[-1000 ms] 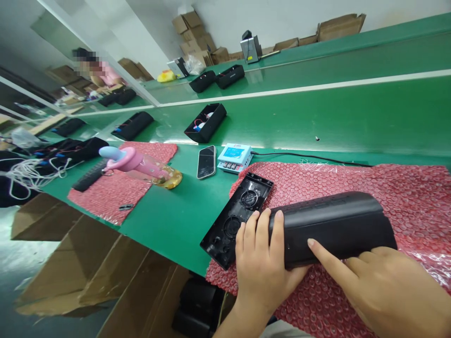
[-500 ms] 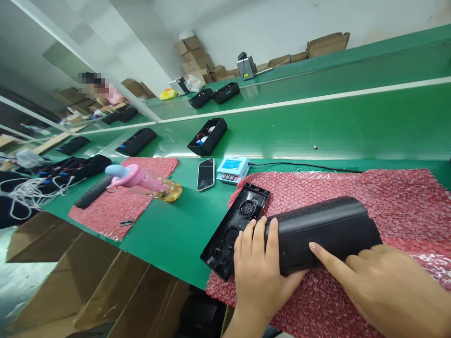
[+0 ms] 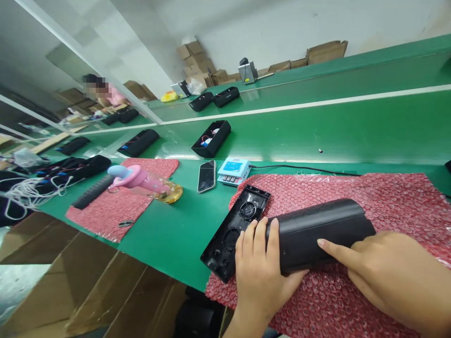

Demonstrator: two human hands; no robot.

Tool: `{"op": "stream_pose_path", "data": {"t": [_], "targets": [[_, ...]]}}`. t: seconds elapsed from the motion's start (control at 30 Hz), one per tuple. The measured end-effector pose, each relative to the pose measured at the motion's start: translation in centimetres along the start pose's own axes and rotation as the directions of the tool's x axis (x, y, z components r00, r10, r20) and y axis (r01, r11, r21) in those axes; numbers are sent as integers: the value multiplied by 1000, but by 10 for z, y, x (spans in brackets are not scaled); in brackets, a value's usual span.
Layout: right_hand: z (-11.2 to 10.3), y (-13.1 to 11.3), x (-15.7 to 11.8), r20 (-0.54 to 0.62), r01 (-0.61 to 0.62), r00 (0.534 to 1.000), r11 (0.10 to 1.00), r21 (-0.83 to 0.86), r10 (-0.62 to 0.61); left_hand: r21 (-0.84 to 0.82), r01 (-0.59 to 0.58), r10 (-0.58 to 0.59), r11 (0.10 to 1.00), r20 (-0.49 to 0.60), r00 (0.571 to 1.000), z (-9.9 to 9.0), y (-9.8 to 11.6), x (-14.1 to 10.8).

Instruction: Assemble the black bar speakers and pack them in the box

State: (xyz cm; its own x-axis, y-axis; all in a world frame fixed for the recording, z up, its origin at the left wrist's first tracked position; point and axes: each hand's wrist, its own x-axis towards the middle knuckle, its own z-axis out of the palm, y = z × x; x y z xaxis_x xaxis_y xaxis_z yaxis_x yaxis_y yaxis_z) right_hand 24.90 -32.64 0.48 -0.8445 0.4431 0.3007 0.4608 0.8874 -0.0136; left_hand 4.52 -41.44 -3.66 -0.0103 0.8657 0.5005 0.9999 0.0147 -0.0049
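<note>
A long black speaker housing with a rounded top lies tilted over red bubble wrap. My left hand is closed around its left end, fingers on top and thumb at the lower edge. At the right end, my right hand has its index fingertip on the front face; the other fingers curl against the lower right end, their tips hidden. Beneath and left of my left hand, a black plastic panel with two round speaker grilles lies inner side up, partly covered by my fingers.
Red bubble wrap covers the green bench. Behind the panel are a light-blue tester with a cable and a phone. Leftward stands a pink bottle. An open black housing with wires sits farther back. A person is far left.
My right hand has shifted slightly, its index fingertip sliding a little to the right along the housing. The left hand keeps its hold. The view has tilted slightly.
</note>
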Motion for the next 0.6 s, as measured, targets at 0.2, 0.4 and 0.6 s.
{"op": "stream_pose_path", "data": {"t": [0.2,0.4,0.6], "targets": [[8,-1,8,-141,38,989,999,26,-34,-19,-5,3,1000,-58,998,0,4,-6],[32,2,12,-67,78,994,995,-59,-82,-19,-22,18,1000,-191,981,5,9,-27],[33,31,1,-80,225,968,966,-127,-237,-305,-162,52,938,-339,939,-8,-34,-40]]}}
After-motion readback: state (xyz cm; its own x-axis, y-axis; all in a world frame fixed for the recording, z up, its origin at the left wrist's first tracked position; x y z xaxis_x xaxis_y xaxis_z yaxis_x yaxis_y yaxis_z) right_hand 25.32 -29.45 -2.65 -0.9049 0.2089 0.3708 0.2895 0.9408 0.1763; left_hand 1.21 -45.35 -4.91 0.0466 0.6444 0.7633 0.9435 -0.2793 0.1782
